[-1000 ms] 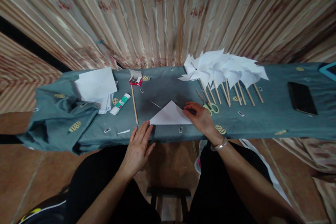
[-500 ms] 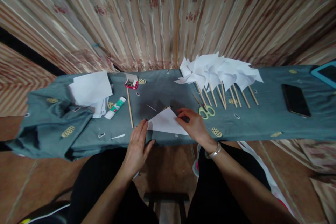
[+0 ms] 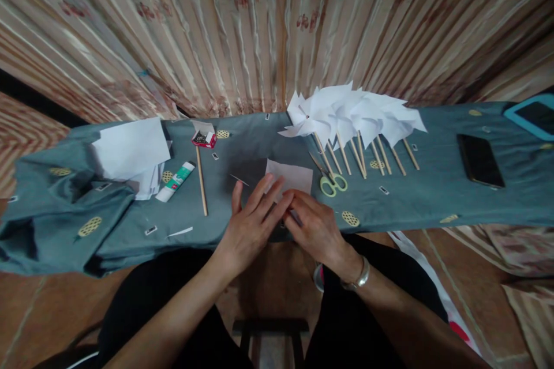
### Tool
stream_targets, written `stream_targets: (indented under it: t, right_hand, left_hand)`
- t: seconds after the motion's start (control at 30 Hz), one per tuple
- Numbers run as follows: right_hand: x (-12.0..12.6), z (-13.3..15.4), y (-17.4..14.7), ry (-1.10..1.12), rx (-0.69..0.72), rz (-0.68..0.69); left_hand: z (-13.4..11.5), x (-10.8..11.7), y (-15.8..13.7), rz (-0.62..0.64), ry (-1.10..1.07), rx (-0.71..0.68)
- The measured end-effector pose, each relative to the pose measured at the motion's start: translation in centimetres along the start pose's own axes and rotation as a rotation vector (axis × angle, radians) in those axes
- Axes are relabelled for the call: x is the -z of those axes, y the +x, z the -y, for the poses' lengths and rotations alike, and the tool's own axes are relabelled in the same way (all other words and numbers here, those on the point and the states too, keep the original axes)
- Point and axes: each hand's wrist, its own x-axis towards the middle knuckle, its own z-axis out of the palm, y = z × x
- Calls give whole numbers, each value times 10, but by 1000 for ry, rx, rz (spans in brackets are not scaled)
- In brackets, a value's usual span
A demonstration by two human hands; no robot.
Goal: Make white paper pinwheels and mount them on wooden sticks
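A small square sheet of white paper (image 3: 299,176) lies at the near middle of the cloth, its lower part hidden behind my hands. My left hand (image 3: 249,228) is over its lower left, fingers stretched out and thumb apart. Next to it, my right hand (image 3: 318,226) has its fingers bent and pinched at the near side of the paper, close to my left fingertips. A silver bracelet (image 3: 358,278) circles my right wrist. Scissors with pale green handles (image 3: 333,184) lie just right of the paper. A thin paper sliver (image 3: 239,180) rests beside my left thumb.
Several white paper pinwheels (image 3: 346,112) on wooden sticks overlap at the back. On the left are a stack of paper (image 3: 132,150), a glue stick (image 3: 175,182), a wooden stick (image 3: 201,181) and a small red box (image 3: 203,136). A phone (image 3: 480,159) and blue-framed device (image 3: 532,115) lie right.
The paper has gone from a folded triangle to an opened square. My left hand has moved right and up over it, and my right hand has come down and in beside it.
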Motion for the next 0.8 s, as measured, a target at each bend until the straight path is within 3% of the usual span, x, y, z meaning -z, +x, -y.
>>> stream_targets:
  t: [0.2, 0.37, 0.6, 0.8]
  right_hand:
    - [11, -13, -3, 16, 65, 197]
    - [15, -39, -7, -105, 126, 295]
    - [3, -46, -14, -165, 181, 302]
    - [5, -44, -12, -86, 182, 312]
  left_hand:
    - [20, -12, -2, -49, -108, -10]
    - [33, -15, -15, -42, -159, 22]
    - [45, -20, -36, 47, -126, -2]
    - [53, -24, -41, 69, -101, -60]
